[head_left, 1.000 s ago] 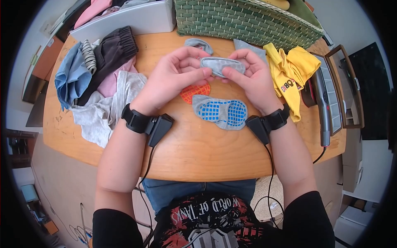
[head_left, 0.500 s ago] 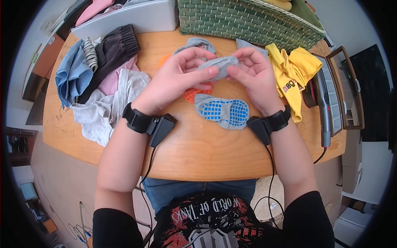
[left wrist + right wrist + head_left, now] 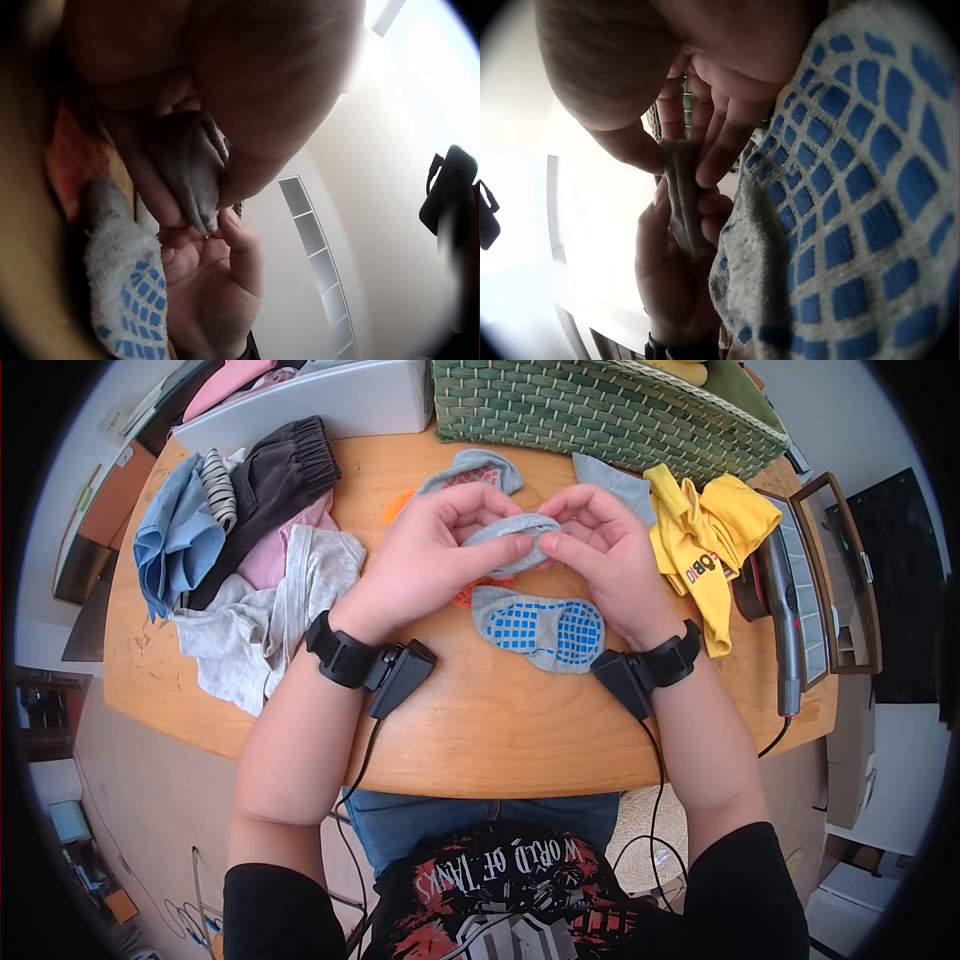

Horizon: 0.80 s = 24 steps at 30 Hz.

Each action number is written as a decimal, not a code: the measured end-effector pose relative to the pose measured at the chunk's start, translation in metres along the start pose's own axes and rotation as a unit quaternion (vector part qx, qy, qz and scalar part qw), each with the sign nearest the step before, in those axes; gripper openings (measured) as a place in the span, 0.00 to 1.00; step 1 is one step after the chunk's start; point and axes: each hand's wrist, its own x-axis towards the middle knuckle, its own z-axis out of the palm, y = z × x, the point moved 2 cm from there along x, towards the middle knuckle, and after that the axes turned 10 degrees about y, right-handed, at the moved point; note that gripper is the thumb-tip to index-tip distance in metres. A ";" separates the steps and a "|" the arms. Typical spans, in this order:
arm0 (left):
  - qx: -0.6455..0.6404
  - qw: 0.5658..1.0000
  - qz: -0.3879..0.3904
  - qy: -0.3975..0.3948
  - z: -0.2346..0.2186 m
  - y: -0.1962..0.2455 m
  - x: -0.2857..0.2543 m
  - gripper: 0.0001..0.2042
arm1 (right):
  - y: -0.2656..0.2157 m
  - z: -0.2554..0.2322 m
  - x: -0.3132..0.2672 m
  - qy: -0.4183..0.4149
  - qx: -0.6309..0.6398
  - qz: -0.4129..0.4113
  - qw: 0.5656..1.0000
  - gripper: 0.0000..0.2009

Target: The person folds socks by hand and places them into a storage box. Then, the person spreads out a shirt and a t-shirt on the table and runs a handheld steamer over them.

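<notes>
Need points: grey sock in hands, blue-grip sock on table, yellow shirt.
grey sock (image 3: 510,528), head view, middle of the stretch held between both hands.
blue-grip sock (image 3: 540,627), head view, sole between the two blue grip patches.
yellow shirt (image 3: 700,540), head view, crumpled middle by the print.

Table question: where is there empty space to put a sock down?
The table is bare along its near edge, between the blue-grip sock and the person's lap. A smaller bare strip lies left of the clothes pile. The far side is crowded: green basket, yellow shirt, and both hands holding a grey sock.
</notes>
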 end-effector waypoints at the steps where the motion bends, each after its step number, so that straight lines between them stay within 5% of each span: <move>1: -0.002 1.000 -0.008 -0.001 0.001 0.000 0.000 0.13 | 0.000 0.000 0.000 0.000 0.000 0.000 1.000 0.11; 8: 0.037 0.999 0.013 -0.009 0.003 0.004 -0.003 0.16 | 0.001 -0.003 0.002 0.021 -0.008 0.000 1.000 0.09; 14: 0.015 0.997 -0.071 0.007 0.002 0.006 -0.004 0.19 | -0.001 -0.001 0.002 0.017 -0.030 0.002 0.999 0.10; 16: 0.031 0.999 -0.010 -0.012 0.002 0.002 -0.003 0.18 | -0.003 0.001 0.001 0.015 -0.035 -0.003 0.999 0.11; 24: 0.046 0.999 0.003 -0.016 -0.003 0.003 0.000 0.18 | -0.003 0.001 0.001 -0.039 -0.031 -0.017 0.999 0.16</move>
